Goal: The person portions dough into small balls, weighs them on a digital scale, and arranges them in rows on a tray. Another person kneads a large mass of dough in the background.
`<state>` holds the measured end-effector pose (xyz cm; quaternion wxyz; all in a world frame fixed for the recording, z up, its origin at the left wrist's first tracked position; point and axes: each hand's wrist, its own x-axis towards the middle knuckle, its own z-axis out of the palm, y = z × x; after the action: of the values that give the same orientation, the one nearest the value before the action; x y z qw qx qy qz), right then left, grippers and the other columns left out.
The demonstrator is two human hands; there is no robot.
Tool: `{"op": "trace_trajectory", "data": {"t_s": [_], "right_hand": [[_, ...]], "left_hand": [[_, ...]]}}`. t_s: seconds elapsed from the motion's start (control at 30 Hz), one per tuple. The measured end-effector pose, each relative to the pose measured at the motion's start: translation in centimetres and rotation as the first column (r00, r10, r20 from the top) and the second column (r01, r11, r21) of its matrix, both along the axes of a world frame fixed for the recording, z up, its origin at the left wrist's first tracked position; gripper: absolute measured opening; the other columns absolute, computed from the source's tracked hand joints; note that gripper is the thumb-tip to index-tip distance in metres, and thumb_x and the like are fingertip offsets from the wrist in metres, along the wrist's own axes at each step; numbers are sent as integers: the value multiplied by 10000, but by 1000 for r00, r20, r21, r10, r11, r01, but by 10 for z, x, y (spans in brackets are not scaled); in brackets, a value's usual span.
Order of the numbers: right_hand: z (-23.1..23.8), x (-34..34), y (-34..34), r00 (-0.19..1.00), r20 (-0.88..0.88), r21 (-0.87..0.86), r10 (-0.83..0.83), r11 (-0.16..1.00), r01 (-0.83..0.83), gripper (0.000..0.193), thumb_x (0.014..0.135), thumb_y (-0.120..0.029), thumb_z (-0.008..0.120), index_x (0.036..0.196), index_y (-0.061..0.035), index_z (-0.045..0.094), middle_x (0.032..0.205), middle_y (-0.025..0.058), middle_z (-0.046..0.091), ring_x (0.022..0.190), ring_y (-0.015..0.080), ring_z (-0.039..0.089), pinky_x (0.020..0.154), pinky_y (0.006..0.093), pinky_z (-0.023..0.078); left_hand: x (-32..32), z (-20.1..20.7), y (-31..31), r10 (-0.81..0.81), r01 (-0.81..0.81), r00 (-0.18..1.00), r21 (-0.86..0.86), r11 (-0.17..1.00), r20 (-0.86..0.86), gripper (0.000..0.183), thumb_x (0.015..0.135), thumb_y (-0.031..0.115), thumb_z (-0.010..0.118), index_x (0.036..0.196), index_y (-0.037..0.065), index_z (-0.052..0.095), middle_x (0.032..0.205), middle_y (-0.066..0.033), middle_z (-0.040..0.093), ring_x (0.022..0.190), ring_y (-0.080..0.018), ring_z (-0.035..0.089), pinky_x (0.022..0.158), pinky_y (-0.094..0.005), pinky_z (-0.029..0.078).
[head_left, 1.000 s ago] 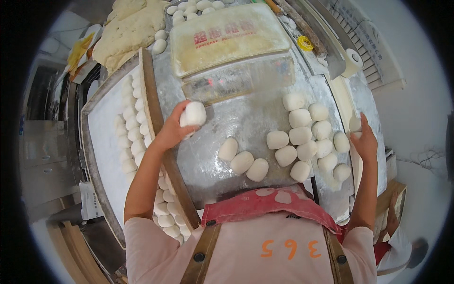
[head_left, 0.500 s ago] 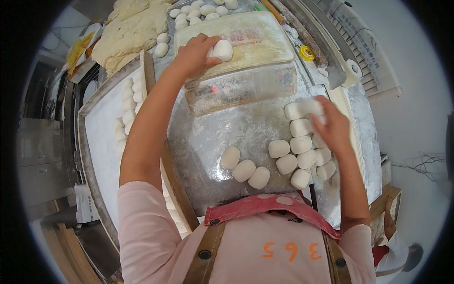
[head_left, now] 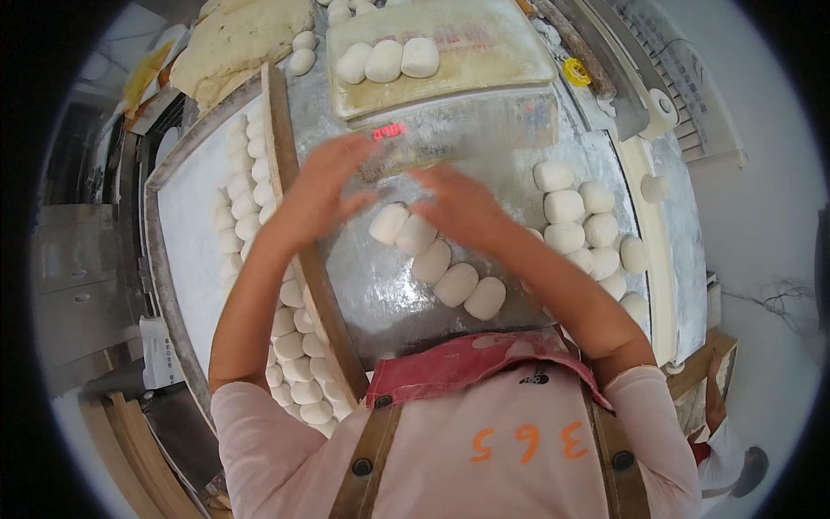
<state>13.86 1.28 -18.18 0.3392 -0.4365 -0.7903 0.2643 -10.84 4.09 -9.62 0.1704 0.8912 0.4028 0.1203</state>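
Over the middle of the floured metal worktop, my left hand (head_left: 327,186) is open, thumb and fingers apart with nothing between them, smeared by motion. My right hand (head_left: 462,208) is just to its right, also blurred, its thumb and fingers spread close above two white dough pieces (head_left: 389,223). These head a slanting row of smooth dough pieces (head_left: 456,285) that runs toward me. Beyond my hands stands a kitchen scale (head_left: 467,130) with a red lit display. Three dough pieces (head_left: 383,61) lie side by side on its yellowish tray (head_left: 493,65).
A cluster of dough pieces (head_left: 596,229) lies at the right. On the left, a wood-edged tray (head_left: 194,233) holds rows of them. A large dough slab (head_left: 242,56) lies far left. A rolling pin (head_left: 575,43) and a yellow cutter (head_left: 576,72) are far right.
My left hand has let go of a dough piece on the scale and drawn back toward me. My right hand has moved left from the cluster. Two more dough pieces now head the middle row.
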Motion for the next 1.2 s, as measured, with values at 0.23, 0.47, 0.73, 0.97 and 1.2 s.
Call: {"op": "trace_trajectory", "data": {"t_s": [0.23, 0.47, 0.73, 0.97, 1.2], "right_hand": [[34, 194, -65, 926, 53, -196, -374, 905, 377, 261, 921, -76, 642, 1181, -50, 660, 1107, 101, 648, 909, 191, 630, 771, 300, 521], [35, 398, -216, 446, 319, -66, -836, 450, 891, 436, 934, -106, 673, 1355, -70, 567, 1133, 70, 629, 923, 133, 593, 776, 278, 514], [15, 377, -230, 369, 571, -214, -733, 301, 929, 526, 840, -261, 778, 1274, -33, 587, 1001, 193, 698, 921, 303, 673, 823, 382, 524], [0, 380, -181, 440, 618, 34, -651, 582, 813, 303, 860, -273, 709, 999, -9, 653, 993, 201, 686, 931, 404, 654, 815, 424, 511], [15, 351, -112, 549, 533, -88, -643, 604, 793, 487, 866, -217, 645, 1323, -90, 531, 1072, 196, 683, 985, 395, 656, 859, 437, 513]], "left_hand": [[45, -44, -46, -230, 196, 961, -208, 958, -155, 769, 737, 161, 820, 1426, 142, 481, 1495, -104, 444, 1385, -315, 414, 1101, -508, 363], [25, -66, -49, -188, 162, 978, -242, 956, -86, 742, 627, 123, 862, 1306, 161, 564, 1331, -76, 521, 1230, -316, 502, 1006, -481, 414], [47, -61, -82, -66, 51, 961, -63, 997, -270, 857, 556, 152, 899, 1327, 191, 528, 1312, -65, 542, 1200, -302, 527, 978, -464, 417], [32, -65, -68, -100, 77, 980, -135, 988, -172, 712, 593, 83, 852, 1244, 160, 572, 1265, -75, 560, 1166, -315, 534, 930, -457, 452], [31, 4, 22, -263, 262, 964, -33, 965, -46, 701, 601, -47, 774, 1243, 148, 571, 1201, -106, 570, 1150, -357, 535, 947, -459, 479]]}}
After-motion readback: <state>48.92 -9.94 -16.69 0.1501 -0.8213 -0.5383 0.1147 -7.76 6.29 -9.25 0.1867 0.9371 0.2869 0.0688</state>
